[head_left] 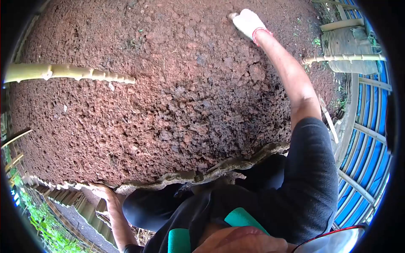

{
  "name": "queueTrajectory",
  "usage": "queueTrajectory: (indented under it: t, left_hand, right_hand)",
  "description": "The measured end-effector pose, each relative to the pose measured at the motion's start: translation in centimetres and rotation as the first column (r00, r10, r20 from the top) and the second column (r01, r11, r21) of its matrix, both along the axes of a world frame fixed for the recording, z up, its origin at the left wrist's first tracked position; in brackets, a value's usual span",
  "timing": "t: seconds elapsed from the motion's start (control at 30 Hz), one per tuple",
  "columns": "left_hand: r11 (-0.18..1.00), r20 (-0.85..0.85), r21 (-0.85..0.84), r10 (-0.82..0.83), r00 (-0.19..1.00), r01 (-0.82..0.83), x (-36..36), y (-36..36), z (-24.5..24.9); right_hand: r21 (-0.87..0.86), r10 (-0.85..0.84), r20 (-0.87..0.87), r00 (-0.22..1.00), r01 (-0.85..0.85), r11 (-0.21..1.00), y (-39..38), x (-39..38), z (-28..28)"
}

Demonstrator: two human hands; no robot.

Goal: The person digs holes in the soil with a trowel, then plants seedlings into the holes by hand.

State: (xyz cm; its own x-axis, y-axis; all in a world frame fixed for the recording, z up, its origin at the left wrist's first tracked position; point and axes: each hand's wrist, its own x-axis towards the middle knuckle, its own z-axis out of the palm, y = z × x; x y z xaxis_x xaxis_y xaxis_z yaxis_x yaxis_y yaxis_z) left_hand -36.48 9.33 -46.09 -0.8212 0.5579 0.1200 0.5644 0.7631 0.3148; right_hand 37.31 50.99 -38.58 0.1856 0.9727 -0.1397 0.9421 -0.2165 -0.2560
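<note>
At the top of the head view, my right hand [248, 23] wears a white glove with a red cuff and rests on the reddish-brown soil [168, 105]. Its fingers are closed, and a small brownish thing shows at their tips, too small to name. Down at the lower left, my left hand [100, 191] is bare and lies on the rough edge [173, 178] of the soil bed. The fingers of that hand are mostly hidden at the edge. Crumbly clods, darker near my body, cover the ground between the two hands.
A pale ringed stem [71, 72] juts in from the left, and another [346, 57] stands at the right. Blue sheeting behind slats [367, 139] lines the right side. Green plants [46, 219] grow at the lower left beyond the bed's edge.
</note>
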Motion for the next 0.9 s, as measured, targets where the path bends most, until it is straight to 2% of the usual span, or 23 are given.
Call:
queueTrajectory:
  t: [0.07,0.1,0.13,0.17,0.23,0.27,0.3,0.37,0.4,0.47,0.5,0.57,0.6,0.67,0.7,0.73,0.77,0.8,0.83,0.87,0.9]
  left_hand:
    - [0.985,-0.122,-0.141,-0.113,0.986,0.096,-4.5,-2.1,-1.4]
    - [0.911,-0.54,0.049,-0.321,0.778,0.41,-2.2,-1.2,-0.9]
    - [0.979,-0.28,-0.039,-0.202,0.939,0.199,-1.8,-1.1,-0.5]
    - [0.97,-0.059,-0.241,-0.013,0.998,-0.002,-1.5,-1.1,0.0]
    - [0.983,-0.166,-0.181,0.001,0.986,-0.031,-2.3,-1.1,-1.2]
    - [0.994,-0.286,-0.105,-0.038,0.958,0.008,-4.2,-0.9,-3.5]
    - [0.919,-0.449,-0.393,-0.155,0.88,-0.039,-6.4,-1.4,-4.7]
    - [0.927,-0.369,-0.375,-0.129,0.921,-0.02,-3.3,-1.3,-1.7]
    - [0.936,-0.323,-0.352,-0.11,0.94,-0.011,-1.9,-0.4,-1.5]
    - [0.894,-0.34,-0.447,-0.139,0.93,-0.03,-3.5,-1.6,-1.8]
    - [0.945,-0.29,-0.328,-0.12,0.95,0.02,-4.5,-2.5,-1.8]
    - [0.993,-0.18,-0.076,-0.099,0.979,0.087,-5.9,-4.0,-2.1]
    - [0.999,-0.034,0.02,-0.047,0.998,0.047,-3.9,-2.8,-0.8]
    - [0.973,0.245,0.205,0.05,0.968,-0.102,0.8,-0.1,2.4]
    - [0.971,0.292,0.197,0.077,0.953,-0.138,-0.5,-0.6,2.0]
    - [0.969,0.287,0.201,0.079,0.955,-0.14,-0.3,-0.8,2.1]
    - [0.968,0.283,0.205,0.08,0.956,-0.142,-0.1,-0.8,2.4]
    - [0.965,0.224,0.233,0.063,0.973,-0.116,1.2,-0.1,2.3]
    - [0.989,0.156,0.133,0.05,0.987,-0.071,0.8,-0.2,2.5]
    - [0.988,0.095,0.133,0.069,0.993,-0.081,1.1,-0.1,2.3]
    - [0.987,0.005,0.159,0.007,1.0,-0.008,1.0,-0.1,1.9]
  right_hand:
    - [0.012,-0.033,-0.025,0.999,0.033,0.999,-0.1,-0.1,-0.7]
    - [0.058,-0.042,0.009,0.999,0.042,0.997,0.2,0.1,-1.8]
    - [0.109,-0.052,0.039,0.998,0.047,0.993,0.2,0.1,-2.6]
    - [0.112,-0.048,0.024,0.999,0.045,0.993,0.3,-0.6,-2.4]
    - [0.116,-0.05,0.009,0.999,0.049,0.992,-0.3,-1.3,-1.0]
    - [0.11,-0.027,0.005,1.0,0.026,0.994,-0.7,-1.6,0.6]
    - [0.103,-0.005,0.002,1.0,0.005,0.995,-1.4,-2.0,2.9]
    - [0.066,-0.002,0.009,1.0,0.002,0.998,-4.0,-2.0,6.1]
    - [0.063,0.001,0.041,0.999,-0.003,0.998,-3.6,-1.0,5.9]
    - [0.025,0.002,0.1,0.995,-0.004,1.0,-3.2,1.5,3.8]
    - [0.015,0.027,0.104,0.994,-0.029,0.999,-2.3,2.0,2.9]
    - [0.152,0.115,0.066,0.991,-0.124,0.981,3.1,2.9,-1.6]
    - [0.222,0.157,0.047,0.987,-0.163,0.961,5.0,2.5,-3.2]
    - [0.244,0.017,0.033,0.999,-0.025,0.969,8.2,0.7,-4.8]
    - [0.249,-0.047,0.021,0.999,0.04,0.968,9.0,-0.8,-4.8]
    - [0.307,-0.078,-0.033,0.996,0.084,0.948,9.8,-1.7,-4.3]
    - [0.416,0.015,0.059,0.998,-0.039,0.908,14.5,0.2,-9.8]
    - [0.533,0.094,0.159,0.983,-0.166,0.83,17.4,-1.0,-9.8]
    - [0.369,0.05,0.275,0.96,-0.153,0.917,19.6,-1.0,-9.5]
    - [0.333,0.036,0.212,0.977,-0.107,0.937,17.0,-2.9,-5.4]
    - [0.382,0.12,0.295,0.948,-0.232,0.894,18.3,-2.4,-6.8]
